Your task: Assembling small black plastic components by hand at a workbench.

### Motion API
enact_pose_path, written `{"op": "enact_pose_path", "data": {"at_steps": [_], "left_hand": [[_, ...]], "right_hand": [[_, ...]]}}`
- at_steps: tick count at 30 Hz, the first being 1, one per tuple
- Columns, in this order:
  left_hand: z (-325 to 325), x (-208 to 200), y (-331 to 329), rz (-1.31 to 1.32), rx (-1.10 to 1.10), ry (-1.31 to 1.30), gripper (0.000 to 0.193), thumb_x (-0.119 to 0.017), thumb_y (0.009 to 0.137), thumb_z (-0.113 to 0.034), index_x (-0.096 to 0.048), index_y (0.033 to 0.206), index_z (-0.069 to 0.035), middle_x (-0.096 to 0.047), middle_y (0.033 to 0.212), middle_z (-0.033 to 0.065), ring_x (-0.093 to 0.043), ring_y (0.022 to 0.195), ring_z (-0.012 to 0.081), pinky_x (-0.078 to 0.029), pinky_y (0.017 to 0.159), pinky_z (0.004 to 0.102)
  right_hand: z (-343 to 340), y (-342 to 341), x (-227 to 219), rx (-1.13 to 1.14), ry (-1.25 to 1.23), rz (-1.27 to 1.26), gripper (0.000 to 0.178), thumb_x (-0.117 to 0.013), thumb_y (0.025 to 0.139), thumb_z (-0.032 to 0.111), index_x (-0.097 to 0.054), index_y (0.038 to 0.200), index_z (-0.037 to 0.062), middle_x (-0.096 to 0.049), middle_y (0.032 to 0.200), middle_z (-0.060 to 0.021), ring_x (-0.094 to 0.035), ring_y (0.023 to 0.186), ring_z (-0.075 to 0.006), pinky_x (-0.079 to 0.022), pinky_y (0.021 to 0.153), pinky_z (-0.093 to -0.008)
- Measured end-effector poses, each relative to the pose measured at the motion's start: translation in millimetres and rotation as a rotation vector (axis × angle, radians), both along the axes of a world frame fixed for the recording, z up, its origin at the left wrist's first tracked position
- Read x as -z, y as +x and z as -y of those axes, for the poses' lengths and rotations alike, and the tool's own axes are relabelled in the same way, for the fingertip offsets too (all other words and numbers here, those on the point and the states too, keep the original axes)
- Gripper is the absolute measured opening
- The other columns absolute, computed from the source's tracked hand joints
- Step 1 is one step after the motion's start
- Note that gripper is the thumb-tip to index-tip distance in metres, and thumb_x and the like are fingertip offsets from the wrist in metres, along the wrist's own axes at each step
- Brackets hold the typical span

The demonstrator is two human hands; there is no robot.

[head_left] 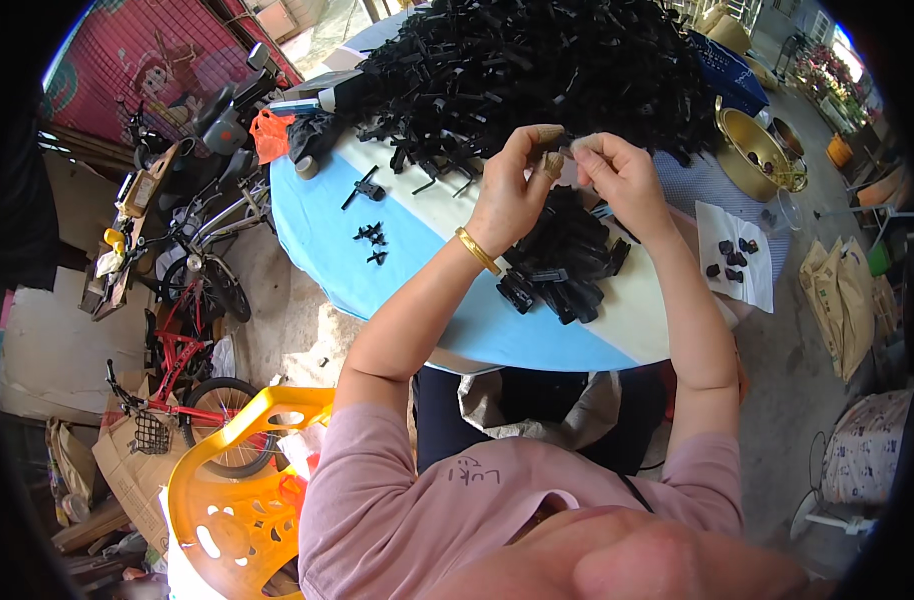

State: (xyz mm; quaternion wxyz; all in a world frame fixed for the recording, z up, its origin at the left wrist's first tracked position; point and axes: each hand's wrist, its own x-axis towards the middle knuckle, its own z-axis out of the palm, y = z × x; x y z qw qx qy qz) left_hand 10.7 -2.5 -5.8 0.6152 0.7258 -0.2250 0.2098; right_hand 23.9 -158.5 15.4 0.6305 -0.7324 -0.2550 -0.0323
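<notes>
Both my hands are raised over the round table, their fingertips nearly meeting. My left hand, with tape on its fingers and a gold bangle at the wrist, is closed in a pinch. Across from it my right hand pinches too. Whatever lies between the fingertips is too small to make out. Below them sits a small heap of black plastic parts. Behind the hands rises a large pile of similar black parts. To the left lie a black part with a thin bar and several tiny black pieces.
On the right, a white sheet bears several dark lumps, near a gold pot and a blue box. A yellow plastic chair stands lower left; a red bicycle is beyond it. An orange bag lies at the table's left.
</notes>
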Motion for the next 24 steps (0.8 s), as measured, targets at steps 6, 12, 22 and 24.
{"op": "enact_pose_path", "data": {"at_steps": [6,12,22,24], "left_hand": [[3,-7,-7,0.076,-0.089,0.007,0.023,-0.059,0.079,-0.002,-0.054,0.101,0.003,-0.062,0.085,0.0095,-0.058,0.071,0.0148,-0.047,0.067,0.0255],[0,-5,-5,0.288,-0.145,0.076,0.017,-0.061,0.077,-0.001,-0.057,0.093,0.002,-0.062,0.084,0.0091,-0.058,0.07,0.0143,-0.047,0.065,0.0253],[-12,-15,1,-0.436,0.421,-0.711,0.028,-0.041,0.091,-0.012,-0.041,0.116,0.0,-0.053,0.109,0.0169,-0.059,0.089,0.0231,-0.05,0.081,0.0309],[-14,-17,2,-0.518,0.49,-0.769,0.027,-0.04,0.091,-0.01,-0.042,0.116,0.0,-0.054,0.108,0.016,-0.059,0.09,0.023,-0.05,0.081,0.031]], "right_hand": [[-2,-2,0,0.047,-0.082,0.124,0.015,-0.053,0.086,0.013,-0.062,0.084,0.0008,-0.055,0.06,0.0003,-0.047,0.054,-0.0043,-0.037,0.049,-0.0187],[-4,-6,0,-0.026,-0.058,-0.037,0.015,-0.05,0.089,0.014,-0.058,0.082,0.0032,-0.05,0.061,0.0034,-0.037,0.051,0.0001,-0.026,0.043,-0.0152],[-2,-7,-9,0.046,-0.037,0.316,0.01,-0.061,0.081,0.008,-0.059,0.088,0.0013,-0.058,0.075,0.0011,-0.048,0.063,-0.0012,-0.037,0.053,-0.0145],[1,-5,-9,-0.021,0.042,0.295,0.012,-0.065,0.078,0.004,-0.059,0.088,0.0007,-0.06,0.08,-0.0006,-0.053,0.07,-0.0032,-0.043,0.06,-0.0157]]}}
